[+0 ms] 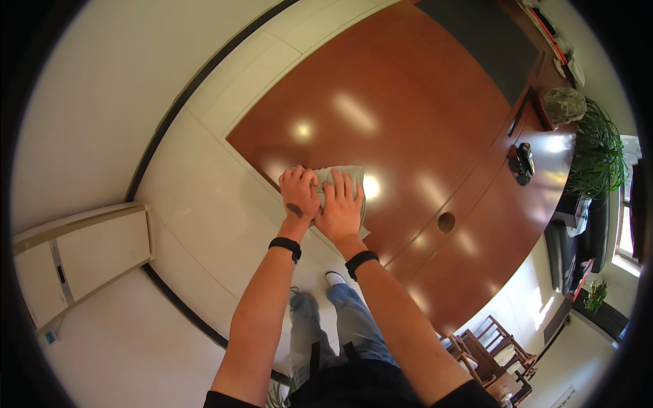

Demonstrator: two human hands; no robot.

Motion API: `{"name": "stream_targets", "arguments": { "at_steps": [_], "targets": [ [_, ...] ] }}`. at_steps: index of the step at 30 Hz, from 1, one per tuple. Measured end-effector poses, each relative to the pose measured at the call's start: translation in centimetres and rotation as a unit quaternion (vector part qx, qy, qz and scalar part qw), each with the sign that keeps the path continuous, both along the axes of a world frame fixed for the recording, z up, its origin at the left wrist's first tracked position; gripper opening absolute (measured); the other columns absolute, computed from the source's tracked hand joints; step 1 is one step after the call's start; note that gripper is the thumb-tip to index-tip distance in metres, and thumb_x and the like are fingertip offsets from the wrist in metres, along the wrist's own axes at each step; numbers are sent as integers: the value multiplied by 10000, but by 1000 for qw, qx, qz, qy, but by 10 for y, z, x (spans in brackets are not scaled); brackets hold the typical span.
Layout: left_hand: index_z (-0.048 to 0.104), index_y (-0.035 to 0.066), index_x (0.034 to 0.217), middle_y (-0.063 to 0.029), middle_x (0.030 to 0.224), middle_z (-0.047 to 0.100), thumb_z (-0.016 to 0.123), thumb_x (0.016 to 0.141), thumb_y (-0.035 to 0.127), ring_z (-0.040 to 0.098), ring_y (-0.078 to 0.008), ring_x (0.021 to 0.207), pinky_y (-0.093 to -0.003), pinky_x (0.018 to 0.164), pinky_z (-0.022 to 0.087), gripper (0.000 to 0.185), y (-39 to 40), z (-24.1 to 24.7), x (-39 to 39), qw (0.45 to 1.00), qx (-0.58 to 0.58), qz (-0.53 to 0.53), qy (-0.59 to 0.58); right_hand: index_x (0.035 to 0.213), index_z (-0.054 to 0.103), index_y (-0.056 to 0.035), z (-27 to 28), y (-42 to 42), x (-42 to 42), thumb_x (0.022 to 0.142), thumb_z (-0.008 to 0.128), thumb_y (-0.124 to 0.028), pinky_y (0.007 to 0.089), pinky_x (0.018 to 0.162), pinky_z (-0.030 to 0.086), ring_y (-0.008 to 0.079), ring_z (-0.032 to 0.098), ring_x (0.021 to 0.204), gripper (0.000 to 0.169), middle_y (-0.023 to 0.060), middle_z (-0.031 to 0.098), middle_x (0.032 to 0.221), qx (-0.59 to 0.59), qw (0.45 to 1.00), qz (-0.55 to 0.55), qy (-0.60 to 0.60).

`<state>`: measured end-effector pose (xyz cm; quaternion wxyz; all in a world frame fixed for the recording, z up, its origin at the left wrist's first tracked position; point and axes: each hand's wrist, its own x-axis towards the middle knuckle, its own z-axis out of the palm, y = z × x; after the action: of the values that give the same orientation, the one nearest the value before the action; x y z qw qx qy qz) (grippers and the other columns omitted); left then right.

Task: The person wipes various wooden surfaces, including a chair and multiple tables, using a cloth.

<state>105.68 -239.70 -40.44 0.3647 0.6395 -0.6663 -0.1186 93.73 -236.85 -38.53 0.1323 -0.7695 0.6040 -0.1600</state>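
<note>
A folded grey-green cloth lies at the near edge of a glossy reddish-brown wooden table. My left hand is at the cloth's left end, fingers curled over it. Flat on top of the cloth rests my right hand, its fingers spread and pointing away from me. The two hands are side by side, nearly touching at the thumbs. Much of the cloth is hidden under them, and its right edge shows loose layers hanging past the table's corner side. Each wrist wears a black band.
A round cable hole opens in the table to the right. Farther right are a dark glossy object, a rough stone and a leafy plant. A dark grey mat covers the far end. Wooden chairs stand at lower right.
</note>
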Motion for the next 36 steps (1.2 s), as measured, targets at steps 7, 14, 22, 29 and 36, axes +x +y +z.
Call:
{"name": "stream_targets", "arguments": {
  "at_steps": [7, 14, 22, 29, 36],
  "targets": [
    [497, 83, 736, -76, 790, 482, 519, 718, -17, 473, -309, 842, -420, 844, 369, 105, -112, 6, 53, 996, 0, -86, 6, 1176, 550, -78, -8, -84, 73, 787, 631, -223, 554, 1138, 204, 308, 353, 1394, 424, 116, 441, 1460, -19, 991, -133, -5],
    [506, 83, 740, -68, 814, 499, 540, 715, 0, 490, -310, 886, -438, 861, 369, 93, -209, 7, 61, 981, -10, -188, 43, 1178, 541, -68, -5, -161, 98, 794, 626, -226, 549, 1141, 188, 315, 345, 1401, 423, 126, 440, 1462, -12, 970, -241, 16],
    [519, 100, 744, -58, 826, 516, 546, 705, 17, 500, -303, 887, -435, 844, 378, 96, -276, 7, 53, 956, 8, -291, 36, 1152, 565, -65, -10, -212, 103, 791, 610, -249, 551, 1119, 228, 322, 379, 1379, 408, 128, 467, 1441, -9, 941, -336, 34],
    [523, 88, 736, -65, 808, 518, 515, 700, 9, 493, -301, 858, -422, 842, 377, 88, -353, 3, 24, 920, 0, -390, 49, 1134, 563, -68, -7, -277, 97, 785, 626, -237, 547, 1111, 237, 319, 391, 1364, 392, 128, 468, 1432, -27, 900, -434, 27],
    [517, 82, 732, -78, 811, 508, 489, 681, 10, 474, -313, 844, -426, 851, 367, 93, -432, 1, -16, 871, 12, -490, 37, 1136, 570, -74, -13, -347, 76, 766, 630, -238, 554, 1112, 240, 303, 382, 1369, 408, 123, 461, 1440, -33, 852, -523, 15]
  ]
}}
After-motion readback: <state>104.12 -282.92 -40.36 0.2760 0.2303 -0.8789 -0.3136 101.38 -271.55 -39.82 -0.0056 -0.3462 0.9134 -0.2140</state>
